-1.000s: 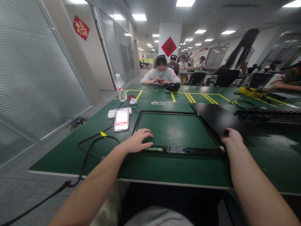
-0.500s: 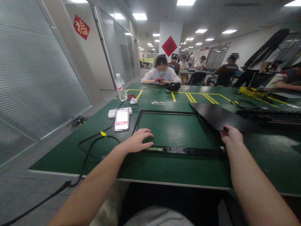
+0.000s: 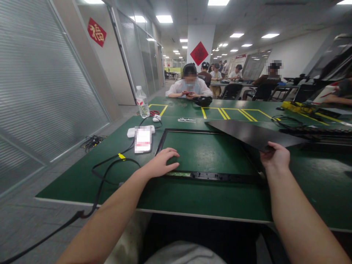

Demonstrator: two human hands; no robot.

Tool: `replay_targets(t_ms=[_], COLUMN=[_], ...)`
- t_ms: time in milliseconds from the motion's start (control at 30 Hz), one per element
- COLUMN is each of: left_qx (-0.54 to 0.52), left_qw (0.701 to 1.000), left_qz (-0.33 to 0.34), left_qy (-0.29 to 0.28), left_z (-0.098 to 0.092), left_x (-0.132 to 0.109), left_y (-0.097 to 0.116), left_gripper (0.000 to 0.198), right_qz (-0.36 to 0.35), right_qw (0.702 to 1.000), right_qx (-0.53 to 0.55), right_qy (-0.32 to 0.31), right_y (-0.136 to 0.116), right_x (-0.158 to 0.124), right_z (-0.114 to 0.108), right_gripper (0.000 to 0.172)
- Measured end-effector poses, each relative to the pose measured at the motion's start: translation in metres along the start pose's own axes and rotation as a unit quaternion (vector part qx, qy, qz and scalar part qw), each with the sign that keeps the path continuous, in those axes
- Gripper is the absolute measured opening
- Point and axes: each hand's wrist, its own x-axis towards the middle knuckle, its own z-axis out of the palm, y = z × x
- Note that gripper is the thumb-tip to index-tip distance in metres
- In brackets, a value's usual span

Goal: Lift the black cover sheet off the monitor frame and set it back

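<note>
From the head view, with the black frame as my landmark, I have the black panel (image 3: 247, 134) above and across the right side of the frame (image 3: 220, 176), slanting, with one corner reaching over the far bar. My right hand (image 3: 276, 157), just off the frame's right side, has its fingers pinching the panel's near edge. My left hand (image 3: 165, 161) is at the frame's near left corner, fingers spread and gripping nothing; I cannot tell how firmly it rests there.

I judge the panel light for its width and fairly stiff, since it holds flat from a one-edge grip. Its smooth face may be slick and could scuff, so I would hold by the edges, ideally two opposite ones. The frame's thin bars look likely to flex or twist; I would take it near the corners.

The panel is plain, dark and softly shiny. The frame is a slim black rectangle, lying flat on the green surface (image 3: 192, 198), with small fittings and a greenish strip along its near bar.
</note>
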Motion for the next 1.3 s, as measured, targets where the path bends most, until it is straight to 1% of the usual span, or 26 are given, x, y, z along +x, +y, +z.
replay_targets(t_ms=[133,233,333,400,500,567,633,667,733,767,800,833,967,1067,1133,1300], left_qx=[-0.014,-0.030,-0.073,-0.130,-0.248,-0.326,-0.406,-0.450,-0.535,-0.568,-0.592,-0.609,-0.637,-0.646,-0.642,-0.615], left_qw=[0.998,0.991,0.974,0.952,0.899,0.852,0.798,0.768,0.707,0.685,0.670,0.660,0.644,0.643,0.655,0.702], left_qz=[-0.016,-0.041,-0.096,-0.146,-0.207,-0.239,-0.274,-0.289,-0.319,-0.322,-0.322,-0.317,-0.291,-0.272,-0.262,-0.219], left_qy=[0.063,0.123,0.190,0.235,0.297,0.332,0.351,0.352,0.334,0.323,0.312,0.305,0.308,0.308,0.300,0.284], left_z=[-0.003,-0.005,-0.007,-0.007,-0.007,-0.009,-0.013,-0.016,-0.024,-0.028,-0.032,-0.035,-0.039,-0.037,-0.035,-0.031], left_x=[0.002,0.003,0.006,0.008,0.013,0.015,0.016,0.016,0.015,0.015,0.014,0.013,0.014,0.014,0.014,0.012], left_y=[0.003,0.002,-0.002,-0.006,-0.008,-0.006,-0.002,0.001,0.006,0.009,0.011,0.014,0.023,0.024,0.021,0.014], left_gripper=[0.032,0.032,0.035,0.037,0.038,0.037,0.036,0.034,0.032,0.032,0.032,0.030,0.021,0.019,0.021,0.033], right_qz=[0.003,0.015,0.018,0.025,0.048,0.061,0.071,0.075,0.075,0.073,0.071,0.069,0.076,0.089,0.097,0.119], right_qw=[1.000,1.000,0.999,0.998,0.996,0.993,0.989,0.988,0.987,0.987,0.989,0.990,0.990,0.986,0.982,0.974], right_qx=[0.008,0.020,0.028,0.024,0.025,0.035,0.045,0.048,0.050,0.048,0.043,0.036,0.007,-0.019,-0.044,-0.083], right_qy=[-0.005,-0.009,-0.027,-0.047,-0.074,-0.093,-0.119,-0.128,-0.134,-0.131,-0.125,-0.118,-0.116,-0.143,-0.156,-0.172], right_y=[-0.005,-0.008,-0.009,-0.008,-0.006,-0.006,-0.006,-0.006,-0.007,-0.007,-0.008,-0.008,-0.009,-0.008,-0.006,-0.003], right_x=[-0.009,-0.014,-0.014,-0.012,-0.009,-0.008,-0.009,-0.009,-0.010,-0.010,-0.010,-0.009,-0.010,-0.012,-0.013,-0.012], right_z=[0.001,0.001,-0.001,-0.003,-0.004,-0.004,-0.004,-0.004,-0.005,-0.005,-0.005,-0.006,-0.006,-0.007,-0.007,-0.007], right_gripper=[0.023,0.025,0.027,0.031,0.043,0.052,0.058,0.059,0.059,0.058,0.056,0.054,0.051,0.049,0.046,0.041])
